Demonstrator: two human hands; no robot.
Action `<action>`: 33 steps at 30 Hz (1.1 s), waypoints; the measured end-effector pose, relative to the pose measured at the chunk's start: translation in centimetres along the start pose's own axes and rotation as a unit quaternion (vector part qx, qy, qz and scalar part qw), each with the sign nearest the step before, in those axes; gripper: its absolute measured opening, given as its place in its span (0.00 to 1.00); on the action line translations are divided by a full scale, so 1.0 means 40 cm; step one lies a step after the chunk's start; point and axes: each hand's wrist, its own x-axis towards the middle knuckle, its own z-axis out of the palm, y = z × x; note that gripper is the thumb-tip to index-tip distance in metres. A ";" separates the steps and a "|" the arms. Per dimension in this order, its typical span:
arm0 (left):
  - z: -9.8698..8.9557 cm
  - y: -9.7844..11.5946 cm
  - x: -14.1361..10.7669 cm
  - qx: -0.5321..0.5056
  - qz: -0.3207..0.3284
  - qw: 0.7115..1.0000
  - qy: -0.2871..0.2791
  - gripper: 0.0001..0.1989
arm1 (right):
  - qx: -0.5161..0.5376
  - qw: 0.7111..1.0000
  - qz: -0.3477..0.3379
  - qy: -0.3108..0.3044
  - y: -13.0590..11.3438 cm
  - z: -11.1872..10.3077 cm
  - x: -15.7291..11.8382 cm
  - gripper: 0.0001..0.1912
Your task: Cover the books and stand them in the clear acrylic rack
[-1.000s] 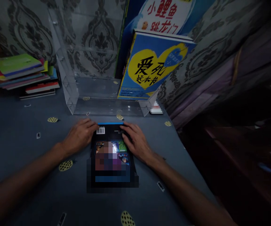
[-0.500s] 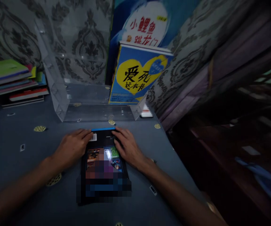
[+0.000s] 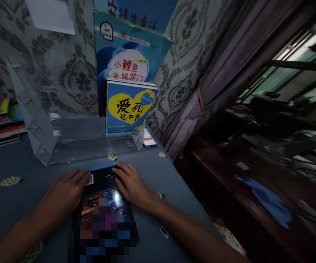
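A dark book [image 3: 100,182] with small coloured pictures and a blue edge lies on the blue-grey tablecloth, its near part blurred by pixels. My left hand [image 3: 71,188] rests on its far left corner, beside a white barcode label, the fingers close together. On the far right corner lies my right hand [image 3: 130,182], fingers apart and pressing flat on the cover. Beyond them, a clear plastic rack [image 3: 78,155] holds a blue book with a yellow heart [image 3: 130,109] at its right end. Taller teal books [image 3: 133,47] stand behind that one.
A pile of books [image 3: 3,128] sits at the left edge. A small white pixelated object [image 3: 149,138] is beside the rack's right end. Right of the table are a purple curtain [image 3: 185,117] and a dark red surface with a blue cloth [image 3: 270,201].
The view has swung up and to the right, so the table things appear farther left and lower. Both hands remain on the dark book.
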 end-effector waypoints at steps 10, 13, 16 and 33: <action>-0.019 0.012 0.020 0.003 0.010 1.000 -0.023 0.28 | 0.008 1.000 -0.003 0.002 -0.006 -0.010 -0.001 0.19; -0.020 0.011 0.026 0.018 0.009 0.999 -0.033 0.28 | 0.005 1.000 0.003 0.000 -0.006 -0.009 -0.001 0.19; -0.012 0.011 0.027 0.020 0.020 0.999 -0.025 0.27 | -0.003 1.000 0.013 -0.002 -0.007 -0.010 -0.002 0.19; -0.005 0.037 0.056 0.016 0.032 0.998 -0.053 0.29 | -0.006 1.000 -0.005 0.019 -0.003 -0.002 -0.002 0.19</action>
